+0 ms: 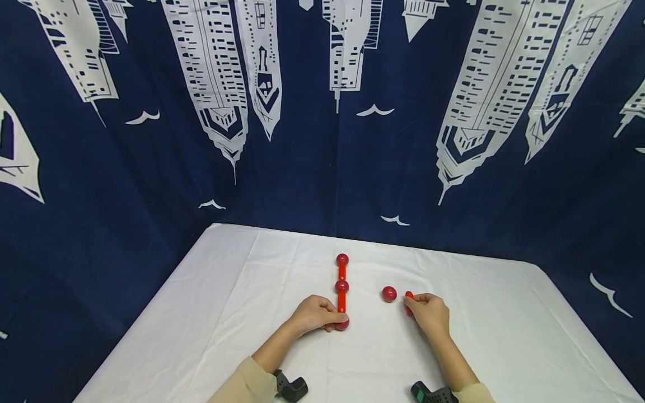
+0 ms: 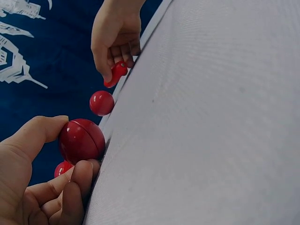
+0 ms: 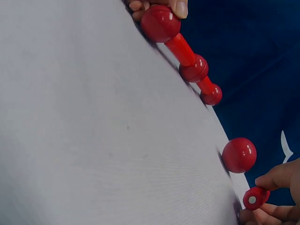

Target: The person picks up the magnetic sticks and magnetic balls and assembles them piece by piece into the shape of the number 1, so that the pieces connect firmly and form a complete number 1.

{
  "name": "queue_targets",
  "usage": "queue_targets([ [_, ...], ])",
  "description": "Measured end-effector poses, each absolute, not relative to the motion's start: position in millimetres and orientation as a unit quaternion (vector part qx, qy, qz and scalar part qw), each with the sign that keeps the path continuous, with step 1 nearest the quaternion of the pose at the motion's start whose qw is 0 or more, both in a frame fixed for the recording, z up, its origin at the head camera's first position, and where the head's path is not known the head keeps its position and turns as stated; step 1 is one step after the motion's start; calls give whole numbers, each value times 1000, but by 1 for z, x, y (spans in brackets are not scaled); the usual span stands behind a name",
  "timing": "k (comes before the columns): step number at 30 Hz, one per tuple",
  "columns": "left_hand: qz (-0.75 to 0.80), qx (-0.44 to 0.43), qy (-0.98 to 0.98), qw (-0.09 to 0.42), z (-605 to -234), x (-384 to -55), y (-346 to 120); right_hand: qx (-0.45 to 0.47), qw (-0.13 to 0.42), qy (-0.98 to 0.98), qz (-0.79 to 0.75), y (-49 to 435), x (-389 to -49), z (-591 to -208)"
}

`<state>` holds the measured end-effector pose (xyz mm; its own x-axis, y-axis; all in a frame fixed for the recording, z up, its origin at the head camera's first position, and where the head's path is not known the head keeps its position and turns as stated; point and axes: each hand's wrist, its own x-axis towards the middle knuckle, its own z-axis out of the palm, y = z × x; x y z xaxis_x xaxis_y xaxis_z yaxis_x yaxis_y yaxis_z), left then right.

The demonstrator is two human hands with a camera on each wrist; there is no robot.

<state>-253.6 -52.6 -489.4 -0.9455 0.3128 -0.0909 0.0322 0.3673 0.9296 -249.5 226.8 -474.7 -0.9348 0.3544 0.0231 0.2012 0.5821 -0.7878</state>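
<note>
Head view: left hand (image 1: pixel 314 314) pinches the near ball (image 1: pixel 342 324), apparently steadying the chain (image 1: pixel 342 286) that runs toward twelve o'clock; right hand (image 1: pixel 430 314) pinches a rod (image 1: pixel 409 294), likely keeping its end free, with a loose ball (image 1: pixel 389 294) at the rod's ten o'clock

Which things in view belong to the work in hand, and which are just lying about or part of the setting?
Likely in the work:
red ball-and-rod chain, its near ball held by the left hand
red rod, held by the right hand
loose red ball, apart from the chain

Setting only:
white-covered table
blue printed cloth
dark wrist-worn devices
</note>
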Motion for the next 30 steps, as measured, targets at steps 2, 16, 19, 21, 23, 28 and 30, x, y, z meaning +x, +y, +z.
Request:
queue_targets([
  [2,552,106,818,127,-489,-253,-53,-156,80,-875,451,227,-248,-475],
  [16,550,104,819,127,-487,-252,-53,-126,37,-809,573,217,-231,-473],
  [19,550,103,819,127,-487,-253,-52,-120,35,-801,586,212,-229,-473],
  [21,551,103,819,126,-488,-253,-52,-116,33,-797,592,209,-228,-473],
  [23,552,103,818,126,-488,-253,-52,-113,32,-796,594,206,-227,-474],
  [28,551,101,819,126,-489,-253,-52,-101,29,-796,596,197,-224,-475],
  [30,551,102,819,126,-489,-252,-52,-97,28,-795,598,194,-223,-476],
])
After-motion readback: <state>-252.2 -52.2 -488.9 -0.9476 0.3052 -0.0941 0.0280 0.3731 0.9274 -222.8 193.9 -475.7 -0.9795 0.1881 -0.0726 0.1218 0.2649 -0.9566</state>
